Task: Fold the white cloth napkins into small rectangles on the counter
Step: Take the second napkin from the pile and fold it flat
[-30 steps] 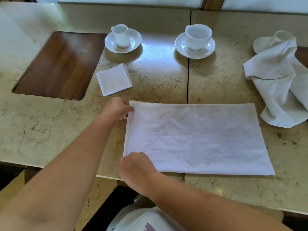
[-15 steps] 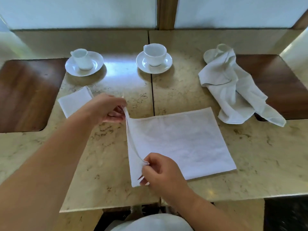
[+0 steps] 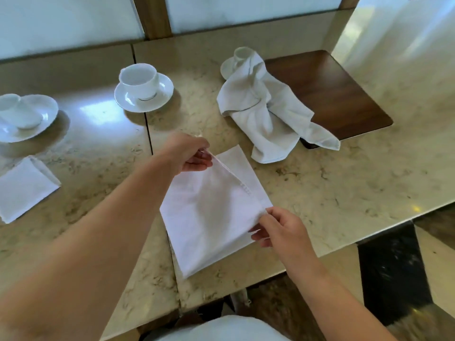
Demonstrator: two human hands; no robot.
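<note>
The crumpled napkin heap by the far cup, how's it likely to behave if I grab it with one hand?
Probably floppy: the crumpled napkin heap lies in loose folds and would likely sag and unfurl. It looks light, being thin cloth. It is draped against a cup on its saucer, so a quick pull might drag or tip that cup.

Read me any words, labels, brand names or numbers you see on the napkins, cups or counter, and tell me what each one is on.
None: no readable text anywhere in the head view.
Napkin being folded: plain white, only a stitched hem.
Folded napkin and crumpled napkins: plain.
Cup and saucer: no mark visible.
Marble counter: only veining.
</note>
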